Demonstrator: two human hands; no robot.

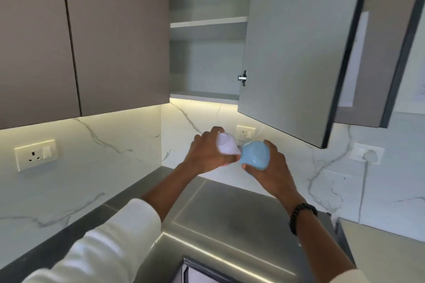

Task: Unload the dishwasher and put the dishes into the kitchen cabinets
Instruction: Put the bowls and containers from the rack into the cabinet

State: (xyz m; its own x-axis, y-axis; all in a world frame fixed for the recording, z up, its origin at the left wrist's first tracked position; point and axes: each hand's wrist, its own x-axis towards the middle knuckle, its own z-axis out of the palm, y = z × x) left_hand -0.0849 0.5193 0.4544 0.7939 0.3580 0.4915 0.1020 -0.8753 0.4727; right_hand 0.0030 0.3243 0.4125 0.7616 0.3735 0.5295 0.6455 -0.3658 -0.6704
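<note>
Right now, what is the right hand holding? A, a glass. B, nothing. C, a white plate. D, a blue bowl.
D: the right hand grips a blue bowl below the open cabinet, while the left hand holds a white bowl.

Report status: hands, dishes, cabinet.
Left hand grips white bowl; right hand grips blue bowl. Cabinet door open. Shelves unobstructed.

Cupboard shelves point(208, 22) lie bare far ahead; the open door point(296, 48) blocks the right; counter point(230, 211) bare near
</note>
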